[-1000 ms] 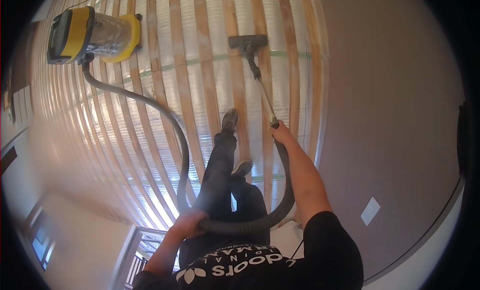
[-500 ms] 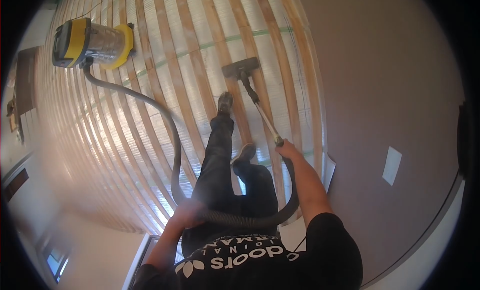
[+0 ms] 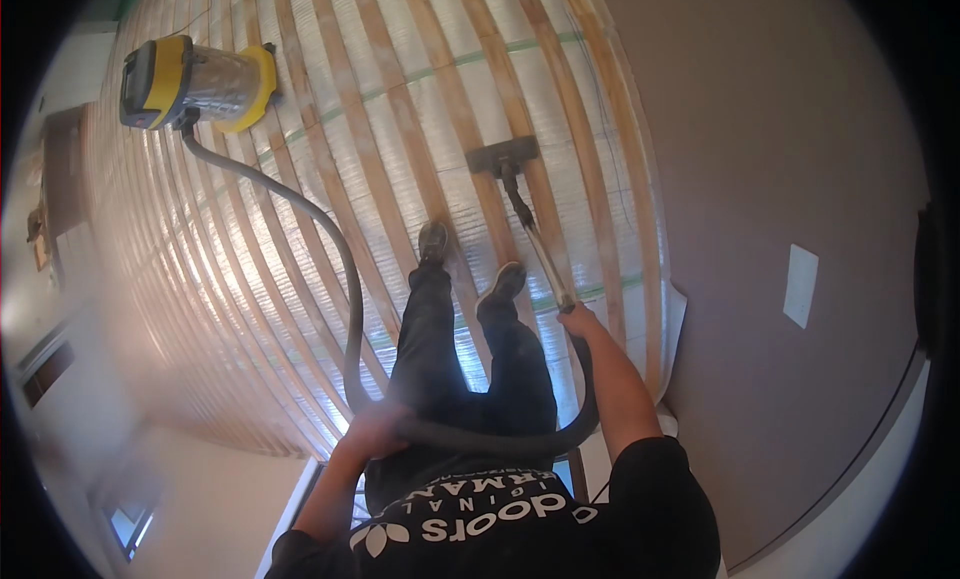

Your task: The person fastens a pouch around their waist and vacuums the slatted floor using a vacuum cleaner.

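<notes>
My right hand (image 3: 577,319) is closed round the upper end of the metal vacuum cleaner tube (image 3: 548,263). At the tube's far end, a wide black floor nozzle (image 3: 503,156) rests across the wooden battens (image 3: 412,129). My left hand (image 3: 380,428), a little blurred, grips the grey vacuum hose (image 3: 345,254) near my waist. From there the hose loops across my front to the tube. Its other end runs up to the yellow and black vacuum cleaner (image 3: 200,82) with a clear or shiny drum, standing at the upper left.
Silvery foil sheeting (image 3: 365,204) lies between the battens, crossed by green tape lines. My shoes (image 3: 433,242) stand on this floor. A brown wall (image 3: 760,159) with a white plate (image 3: 800,285) rises close on my right.
The nozzle and tube have come back toward me and slightly right. My feet are now more side by side. Both hands keep their grip.
</notes>
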Motion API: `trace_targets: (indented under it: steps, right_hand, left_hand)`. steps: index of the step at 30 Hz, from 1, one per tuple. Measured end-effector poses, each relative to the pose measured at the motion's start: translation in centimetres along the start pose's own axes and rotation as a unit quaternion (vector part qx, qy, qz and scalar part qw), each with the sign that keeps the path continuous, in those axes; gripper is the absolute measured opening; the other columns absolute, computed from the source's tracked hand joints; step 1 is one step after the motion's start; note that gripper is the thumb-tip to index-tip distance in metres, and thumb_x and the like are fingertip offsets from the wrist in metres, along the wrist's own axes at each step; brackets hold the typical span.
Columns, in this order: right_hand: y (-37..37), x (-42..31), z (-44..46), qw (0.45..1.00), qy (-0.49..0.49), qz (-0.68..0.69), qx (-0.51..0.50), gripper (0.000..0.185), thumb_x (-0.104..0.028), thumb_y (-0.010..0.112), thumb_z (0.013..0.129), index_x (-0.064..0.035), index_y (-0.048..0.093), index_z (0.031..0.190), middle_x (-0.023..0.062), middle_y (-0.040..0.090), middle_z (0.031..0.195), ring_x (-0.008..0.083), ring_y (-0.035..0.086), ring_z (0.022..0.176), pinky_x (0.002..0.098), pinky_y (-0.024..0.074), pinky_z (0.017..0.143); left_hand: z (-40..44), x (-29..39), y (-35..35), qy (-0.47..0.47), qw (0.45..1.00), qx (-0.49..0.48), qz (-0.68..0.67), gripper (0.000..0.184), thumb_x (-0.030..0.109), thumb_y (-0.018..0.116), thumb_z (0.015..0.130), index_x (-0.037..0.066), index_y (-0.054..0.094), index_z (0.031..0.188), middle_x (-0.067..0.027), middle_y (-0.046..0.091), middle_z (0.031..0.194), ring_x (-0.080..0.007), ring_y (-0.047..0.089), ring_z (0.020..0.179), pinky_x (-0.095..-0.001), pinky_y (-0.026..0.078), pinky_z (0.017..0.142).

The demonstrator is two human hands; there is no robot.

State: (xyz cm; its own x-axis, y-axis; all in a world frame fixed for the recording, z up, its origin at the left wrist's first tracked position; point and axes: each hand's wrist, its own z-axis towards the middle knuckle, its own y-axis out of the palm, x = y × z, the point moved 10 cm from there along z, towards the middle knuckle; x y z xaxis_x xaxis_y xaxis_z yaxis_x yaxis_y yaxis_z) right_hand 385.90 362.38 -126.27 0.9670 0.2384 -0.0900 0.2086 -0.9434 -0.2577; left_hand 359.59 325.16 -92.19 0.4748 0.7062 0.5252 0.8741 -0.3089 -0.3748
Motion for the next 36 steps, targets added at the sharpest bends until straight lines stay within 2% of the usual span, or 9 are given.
trace_targets:
  steps: [9,12,18,22,26,27,30,33,36]
  right_hand:
    - [5.6,11.1,-7.2,0.993,0.111,-0.002,-0.034,0.081,-0.046,0.079,0.086,0.0073,0.053,0.142,0.0318,0.071,0.126,0.0438,0.07,0.122,0.048,0.0552,0.105]
    - [5.6,10.2,-11.6,0.989,0.124,0.078,-0.038,0.062,-0.042,0.08,0.084,0.0063,0.066,0.121,0.0237,0.077,0.102,0.0365,0.076,0.097,0.0448,0.0586,0.088]
    - [2.9,5.0,-18.1,0.996,0.027,0.065,0.056,0.051,-0.036,0.081,0.084,0.0033,0.07,0.115,0.0221,0.076,0.095,0.0363,0.076,0.094,0.0455,0.0578,0.086]
    - [-2.7,-4.6,-19.4,0.993,0.007,0.041,0.109,0.05,-0.035,0.081,0.086,0.0028,0.069,0.117,0.0237,0.076,0.1,0.0384,0.074,0.099,0.0464,0.0567,0.091]
    - [-8.9,-19.2,-9.3,0.978,-0.092,0.068,0.176,0.048,-0.033,0.081,0.088,0.0034,0.069,0.116,0.0276,0.074,0.109,0.0435,0.071,0.11,0.0487,0.0555,0.094]
    - [-10.0,-22.7,-4.9,0.982,-0.069,0.077,0.156,0.049,-0.034,0.08,0.089,0.0038,0.068,0.118,0.0286,0.073,0.112,0.044,0.071,0.11,0.0491,0.0551,0.095]
    - [-16.0,-39.0,2.8,0.959,-0.165,0.097,0.208,0.055,-0.037,0.079,0.091,0.0024,0.068,0.129,0.0281,0.073,0.123,0.0432,0.068,0.119,0.0469,0.053,0.102]
    - [-19.5,-52.6,10.8,0.951,-0.231,0.083,0.186,0.074,-0.036,0.078,0.092,-0.0011,0.053,0.152,0.0282,0.07,0.132,0.0426,0.066,0.128,0.0455,0.051,0.108]
    - [-20.8,-60.5,14.2,0.958,-0.208,0.126,0.151,0.07,-0.032,0.077,0.091,-0.0013,0.055,0.15,0.0247,0.072,0.125,0.0376,0.071,0.116,0.0446,0.0556,0.1]
  left_hand:
    - [1.9,-4.8,-1.8,0.006,0.997,-0.077,0.012,0.048,0.026,0.088,0.07,0.014,0.07,0.113,-0.0124,0.074,0.107,-0.0361,0.071,0.105,-0.0486,0.056,0.094]
    - [1.7,-7.0,-3.3,0.008,0.997,-0.073,-0.02,0.042,0.028,0.085,0.074,0.015,0.072,0.111,-0.0138,0.074,0.107,-0.039,0.071,0.103,-0.0517,0.057,0.091]
    - [1.4,-11.5,-9.7,0.032,0.998,-0.022,-0.052,0.049,0.023,0.089,0.066,0.013,0.069,0.11,-0.0117,0.073,0.102,-0.0353,0.071,0.102,-0.0489,0.056,0.092]
    - [1.5,-14.2,-13.2,0.037,0.995,-0.003,-0.095,0.047,0.024,0.089,0.068,0.014,0.069,0.11,-0.0112,0.072,0.1,-0.0355,0.071,0.101,-0.0491,0.056,0.092]
    - [1.9,-17.1,-14.5,0.033,0.995,-0.029,-0.088,0.046,0.025,0.089,0.07,0.014,0.07,0.111,-0.0105,0.072,0.099,-0.0359,0.071,0.102,-0.049,0.054,0.093]
    - [1.7,-17.6,-15.2,0.033,0.995,-0.016,-0.091,0.046,0.025,0.089,0.07,0.015,0.07,0.11,-0.0102,0.073,0.099,-0.0358,0.072,0.102,-0.0489,0.054,0.094]
    - [0.5,-19.0,-16.2,0.013,0.993,0.018,-0.115,0.046,0.024,0.09,0.07,0.016,0.071,0.111,-0.0102,0.073,0.103,-0.036,0.071,0.105,-0.049,0.053,0.097]
    - [-0.7,-20.6,-15.9,-0.018,0.985,0.054,-0.161,0.049,0.022,0.09,0.069,0.017,0.071,0.114,-0.01,0.074,0.108,-0.0354,0.069,0.11,-0.0492,0.052,0.1]
    - [-0.6,-20.0,-17.0,-0.013,0.977,0.112,-0.18,0.051,0.023,0.091,0.067,0.017,0.07,0.113,-0.0068,0.074,0.105,-0.0324,0.07,0.107,-0.0487,0.05,0.101]
